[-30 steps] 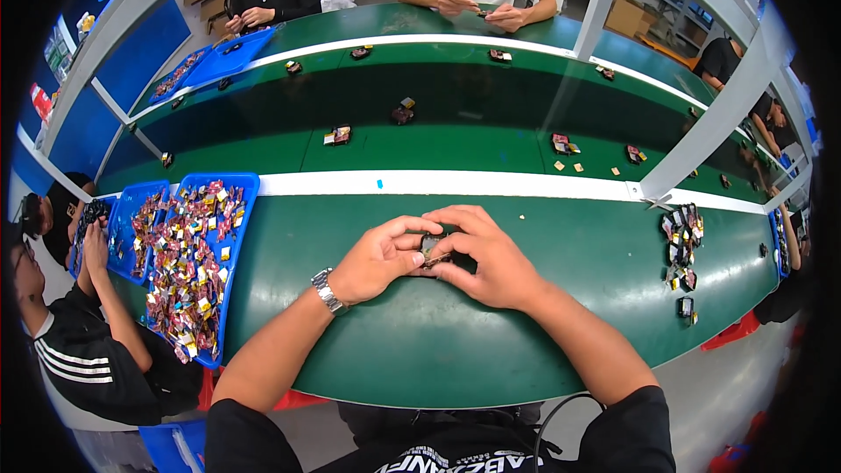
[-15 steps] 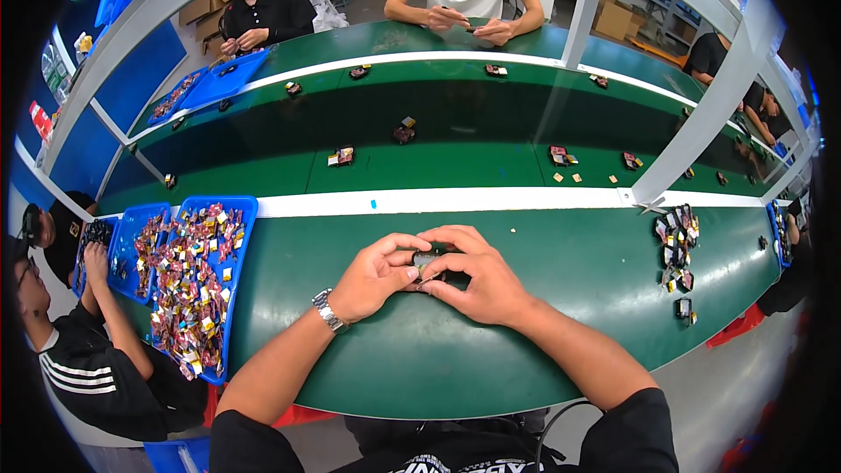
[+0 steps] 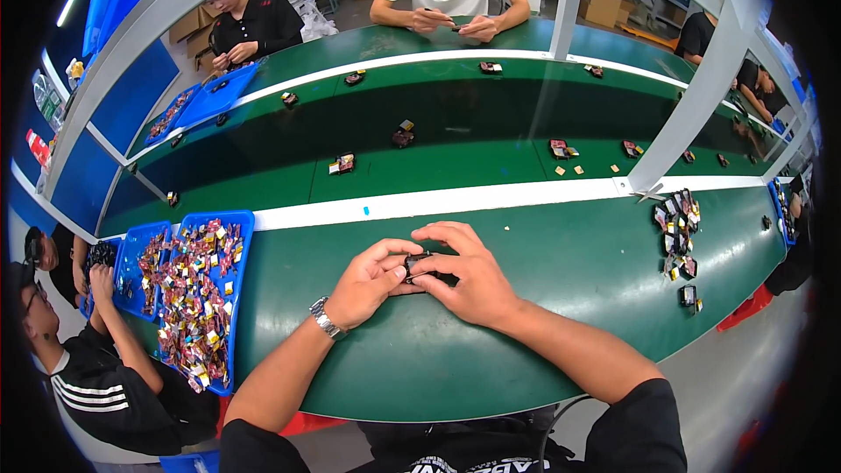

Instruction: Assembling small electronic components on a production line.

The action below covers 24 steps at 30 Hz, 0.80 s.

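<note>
Above the green bench top [image 3: 350, 377], in front of my body, both hands meet around a small black plastic part [image 3: 418, 264]. My left hand [image 3: 370, 282], with a metal watch at its wrist, pinches the near left side between thumb and fingers. From the other side my right hand [image 3: 469, 278] grips it with thumb and bent fingers. Most of the part is covered by fingers, so its exact kind cannot be made out. To the right lies a pile of small black units [image 3: 676, 232] with pale labels, and one separate black unit [image 3: 689, 298] nearer me.
A blue tray [image 3: 244, 276] heaped with small red, white and yellow pieces stands at left, beside another blue tray [image 3: 131, 236]. Beyond the white rail [image 3: 394, 203], black units are spaced along a green belt [image 3: 491, 171]. A grey post [image 3: 692, 114] rises at right. Co-workers sit around.
The part has turned between my fingers: a greyish face showed before, a dark side shows now. My hands stay nearly in place, and the whole view has shifted slightly.
</note>
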### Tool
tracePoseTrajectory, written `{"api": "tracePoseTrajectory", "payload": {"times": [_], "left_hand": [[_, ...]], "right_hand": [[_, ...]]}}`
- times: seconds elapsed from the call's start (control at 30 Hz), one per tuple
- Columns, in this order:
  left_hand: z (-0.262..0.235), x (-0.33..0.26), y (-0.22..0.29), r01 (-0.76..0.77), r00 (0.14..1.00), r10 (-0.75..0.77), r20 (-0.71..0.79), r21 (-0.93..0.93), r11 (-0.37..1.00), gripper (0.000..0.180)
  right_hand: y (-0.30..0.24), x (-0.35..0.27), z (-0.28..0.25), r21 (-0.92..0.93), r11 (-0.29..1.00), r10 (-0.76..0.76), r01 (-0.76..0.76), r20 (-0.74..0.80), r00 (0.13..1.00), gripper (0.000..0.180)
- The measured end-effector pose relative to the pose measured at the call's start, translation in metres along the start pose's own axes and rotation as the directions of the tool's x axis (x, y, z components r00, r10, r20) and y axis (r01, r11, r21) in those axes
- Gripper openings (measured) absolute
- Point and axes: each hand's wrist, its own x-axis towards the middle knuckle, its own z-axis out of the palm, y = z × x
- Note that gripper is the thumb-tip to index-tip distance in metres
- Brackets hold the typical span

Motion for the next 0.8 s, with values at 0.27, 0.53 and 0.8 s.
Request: {"api": "tracePoseTrajectory", "payload": {"times": [0.27, 0.53, 0.8], "left_hand": [[0.0018, 0.0009, -0.0012, -0.012, 1.0, 0.012, -0.009, -0.048, 0.999, 0.033], [0.0006, -0.0005, -0.0022, -0.014, 1.0, 0.014, 0.0, -0.019, 1.0, 0.034], [0.0038, 0.0025, -0.0036, -0.082, 0.997, 0.082, -0.009, -0.011, 0.997, 0.028]], "right_hand": [[0.0012, -0.0023, 0.0015, 0.077, 0.992, 0.096, -0.096, 0.001, 0.995, 0.018], [0.0057, 0.0002, -0.0018, 0.13, 0.983, 0.12, -0.127, 0.06, 0.991, 0.019], [-0.0026, -0.0001, -0.002, 0.101, 0.995, 0.016, -0.015, -0.011, 1.0, 0.02]]}}
